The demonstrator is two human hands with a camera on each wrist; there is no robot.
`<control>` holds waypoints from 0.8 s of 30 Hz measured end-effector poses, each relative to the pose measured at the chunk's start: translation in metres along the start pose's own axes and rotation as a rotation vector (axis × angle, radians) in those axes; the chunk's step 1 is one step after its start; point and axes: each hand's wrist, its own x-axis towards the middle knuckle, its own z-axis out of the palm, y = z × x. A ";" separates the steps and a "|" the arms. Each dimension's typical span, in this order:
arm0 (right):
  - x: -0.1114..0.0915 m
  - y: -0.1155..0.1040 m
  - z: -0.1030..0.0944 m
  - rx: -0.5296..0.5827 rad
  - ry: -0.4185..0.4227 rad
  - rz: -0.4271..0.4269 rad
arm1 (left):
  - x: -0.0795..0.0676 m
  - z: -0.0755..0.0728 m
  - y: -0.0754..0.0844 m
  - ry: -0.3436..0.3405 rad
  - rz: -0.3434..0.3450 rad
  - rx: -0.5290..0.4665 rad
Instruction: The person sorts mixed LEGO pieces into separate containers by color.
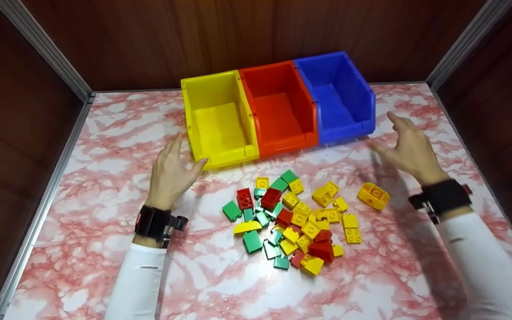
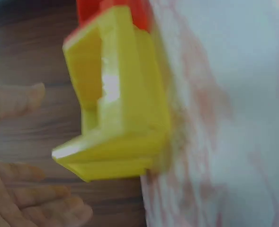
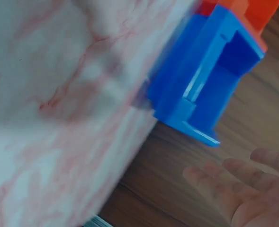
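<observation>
Left hand: the left hand (image 1: 170,175) is unclenched, fingers extended and thumb held away, beside the yellow bin (image 1: 234,158); its thumb overlaps the bin's front corner in the head view (the left wrist view shows a gap between them).
Right hand: the right hand (image 1: 414,149) is likewise unclenched, fingers and thumb spread, apart from the blue bin (image 1: 347,133) and to the right of it.
Bins: yellow, red and blue stand side by side in a slightly slanted row near the back wall (image 1: 149,40), with the red bin (image 1: 287,143) in the middle.
Bricks: a loose heap of toy bricks (image 1: 299,218) lies in front of the bins, mostly green toward the left, yellow toward the right, red among them.
Outlier: a rounded yellow piece (image 1: 374,196) lies right of the heap.
Surface: a red-and-white marbled tabletop (image 1: 105,178).
</observation>
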 end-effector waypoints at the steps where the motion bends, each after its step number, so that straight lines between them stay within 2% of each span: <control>1: 0.006 0.004 0.002 0.009 0.004 0.011 | 0.002 0.002 -0.003 0.000 -0.007 0.000; 5: 0.029 0.017 0.009 0.052 -0.016 0.076 | 0.007 0.011 -0.011 0.019 -0.040 -0.043; 9: 0.048 0.024 0.015 0.097 -0.011 0.130 | 0.012 0.018 -0.012 0.087 -0.060 -0.087; 13: 0.065 0.023 0.020 0.112 0.021 0.148 | 0.016 0.024 -0.010 0.141 -0.084 -0.102; 18: 0.081 0.018 0.026 0.135 0.019 0.178 | 0.018 0.030 -0.006 0.135 -0.131 -0.145; 24: 0.089 0.019 0.029 0.146 -0.009 0.198 | 0.021 0.031 -0.003 0.098 -0.144 -0.185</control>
